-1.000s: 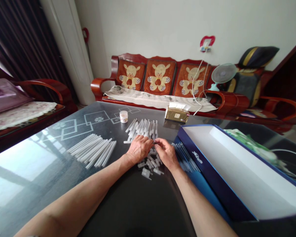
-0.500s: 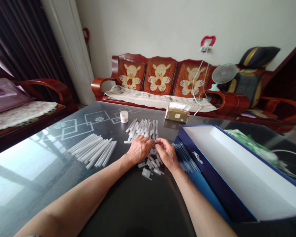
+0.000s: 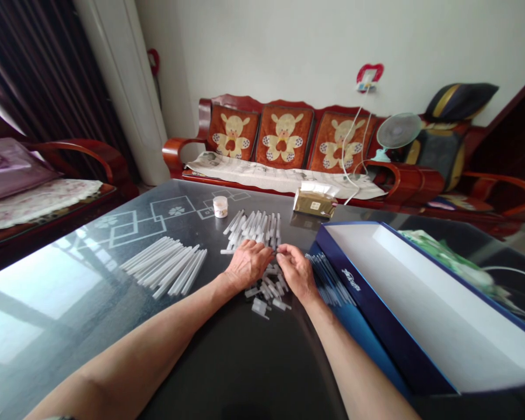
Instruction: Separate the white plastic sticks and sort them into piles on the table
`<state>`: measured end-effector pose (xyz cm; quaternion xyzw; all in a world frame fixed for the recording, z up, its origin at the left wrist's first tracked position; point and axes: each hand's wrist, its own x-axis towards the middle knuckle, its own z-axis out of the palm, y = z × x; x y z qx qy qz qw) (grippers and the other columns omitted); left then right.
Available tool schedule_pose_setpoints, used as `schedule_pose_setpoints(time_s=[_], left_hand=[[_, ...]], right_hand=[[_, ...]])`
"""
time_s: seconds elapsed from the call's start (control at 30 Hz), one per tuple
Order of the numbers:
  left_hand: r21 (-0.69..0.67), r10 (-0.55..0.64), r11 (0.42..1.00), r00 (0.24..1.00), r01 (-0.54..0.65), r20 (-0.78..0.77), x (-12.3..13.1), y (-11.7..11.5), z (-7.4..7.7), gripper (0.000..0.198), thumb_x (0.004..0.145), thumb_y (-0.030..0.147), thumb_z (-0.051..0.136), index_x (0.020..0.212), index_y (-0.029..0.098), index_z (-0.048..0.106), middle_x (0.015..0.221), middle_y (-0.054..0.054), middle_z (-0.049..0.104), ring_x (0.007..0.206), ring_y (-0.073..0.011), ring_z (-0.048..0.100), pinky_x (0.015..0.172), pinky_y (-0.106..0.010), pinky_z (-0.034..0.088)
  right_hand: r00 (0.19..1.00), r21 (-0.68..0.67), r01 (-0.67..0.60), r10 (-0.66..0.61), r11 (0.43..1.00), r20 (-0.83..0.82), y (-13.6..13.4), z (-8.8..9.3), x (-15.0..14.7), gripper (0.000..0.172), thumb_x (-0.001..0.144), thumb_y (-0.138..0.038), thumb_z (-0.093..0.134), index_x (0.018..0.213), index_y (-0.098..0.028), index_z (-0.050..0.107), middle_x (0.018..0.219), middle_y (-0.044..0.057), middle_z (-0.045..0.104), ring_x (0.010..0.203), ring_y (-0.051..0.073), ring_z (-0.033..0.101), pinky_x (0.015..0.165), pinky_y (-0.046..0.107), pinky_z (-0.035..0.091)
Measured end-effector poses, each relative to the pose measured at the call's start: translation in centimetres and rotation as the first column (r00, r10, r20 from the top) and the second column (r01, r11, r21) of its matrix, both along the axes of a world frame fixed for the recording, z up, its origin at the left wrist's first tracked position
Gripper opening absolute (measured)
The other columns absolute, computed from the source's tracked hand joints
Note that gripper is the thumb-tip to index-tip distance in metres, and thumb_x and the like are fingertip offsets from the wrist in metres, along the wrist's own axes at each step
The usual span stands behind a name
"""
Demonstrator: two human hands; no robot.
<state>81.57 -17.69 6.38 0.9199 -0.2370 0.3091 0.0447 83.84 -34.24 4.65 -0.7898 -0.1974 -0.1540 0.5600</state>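
Observation:
My left hand (image 3: 250,263) is closed, its fingers curled over the near end of a pile of whitish translucent pen tubes (image 3: 257,224). Close beside it, my right hand (image 3: 296,269) has thumb and forefinger pinched together. The fingertips of both hands nearly meet at a small dark tip, too small to name; whatever the left fingers hold is hidden. Just below the hands lies a scatter of small clear pen caps (image 3: 271,287). A row of white pen tubes (image 3: 166,265) rests left of my left hand. Thin dark rods like pen refills (image 3: 330,279) lie right of my right hand.
A long blue box (image 3: 402,291) with a white inside stands at the right, a green-and-white bag (image 3: 450,254) beyond it. A small white jar (image 3: 220,207) and a tissue box (image 3: 315,201) stand farther back on the dark glossy table (image 3: 114,315). Behind is a wooden sofa (image 3: 179,146).
My right fingertips have shifted very slightly right, away from the left hand. Otherwise the hands and the piles stay as they were.

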Motion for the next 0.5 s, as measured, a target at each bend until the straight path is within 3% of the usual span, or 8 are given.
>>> schedule_pose_setpoints(time_s=[0.1,0.3,0.5], left_hand=[[0.008,0.000,1.000,1.000,0.000,0.000,0.05,0.01,-0.04,0.030,0.096,0.032,0.040,0.087,0.017,0.064,0.074,-0.004,0.059,0.072,-0.0179,0.052,0.070,-0.032,0.035],[0.027,0.014,1.000,1.000,-0.013,-0.015,-0.03,-0.05,0.04,0.030,0.096,0.033,0.040,0.087,0.017,0.064,0.074,-0.004,0.059,0.072,-0.0184,0.052,0.070,-0.033,0.035],[0.016,0.018,1.000,1.000,-0.018,-0.024,0.21,0.32,0.00,0.030,0.096,0.034,0.040,0.088,0.018,0.064,0.075,-0.004,0.060,0.073,-0.0183,0.052,0.071,-0.033,0.035]], right_hand=[[0.999,0.006,0.046,-0.046,0.999,-0.023,0.04,-0.17,0.11,0.031,0.085,-0.043,0.051,0.096,-0.017,0.064,0.098,0.009,0.070,0.084,0.020,0.065,0.073,0.030,0.051],[0.995,-0.124,0.062,-0.051,0.990,0.087,0.04,-0.31,0.46,0.035,0.089,-0.043,0.044,0.080,-0.017,0.066,0.083,0.009,0.068,0.078,0.020,0.064,0.072,0.029,0.049],[0.993,-0.054,0.041,-0.035,0.998,0.114,-0.04,-0.30,0.47,0.026,0.086,-0.037,0.048,0.086,-0.017,0.065,0.089,0.008,0.067,0.083,0.019,0.063,0.075,0.029,0.049]])
